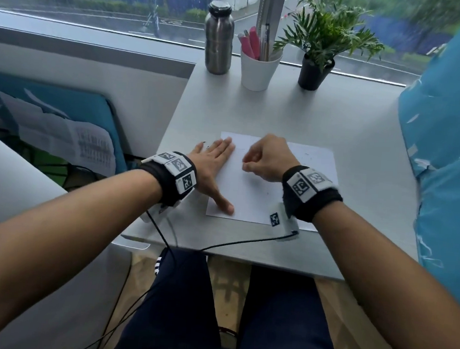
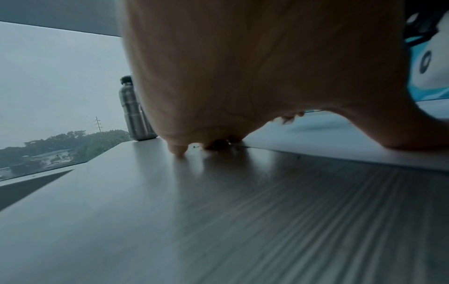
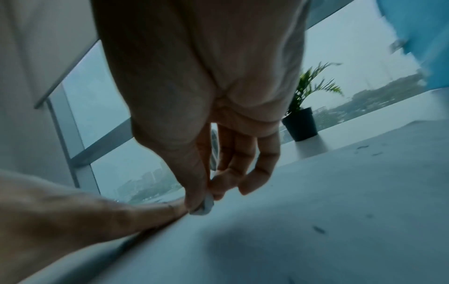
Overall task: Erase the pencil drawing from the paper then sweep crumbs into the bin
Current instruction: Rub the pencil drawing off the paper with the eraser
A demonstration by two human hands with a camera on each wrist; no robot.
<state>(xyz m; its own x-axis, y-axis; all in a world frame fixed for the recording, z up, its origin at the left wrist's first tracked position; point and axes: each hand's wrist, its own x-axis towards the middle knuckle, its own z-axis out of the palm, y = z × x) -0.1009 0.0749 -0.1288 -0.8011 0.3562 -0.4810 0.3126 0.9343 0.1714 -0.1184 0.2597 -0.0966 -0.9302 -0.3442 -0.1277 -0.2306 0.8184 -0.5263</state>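
Observation:
A white sheet of paper (image 1: 260, 193) lies on the grey table (image 1: 339, 122) in front of me. My left hand (image 1: 213, 159) lies flat on the sheet's left edge, fingers straight, thumb spread toward me. My right hand (image 1: 266, 160) hovers over the middle of the sheet with curled fingers. In the right wrist view its thumb and fingers pinch a small white eraser (image 3: 205, 206) against the paper (image 3: 316, 221), close to the left hand (image 3: 73, 215). Dark eraser crumbs (image 3: 318, 229) lie scattered on the sheet. No bin is in view.
At the table's far edge by the window stand a steel bottle (image 1: 218, 37), a white cup of pens (image 1: 258, 65) and a potted plant (image 1: 316, 67). A blue cloth-covered object (image 1: 449, 138) rises at the right. Cables (image 1: 217, 245) hang over the near edge.

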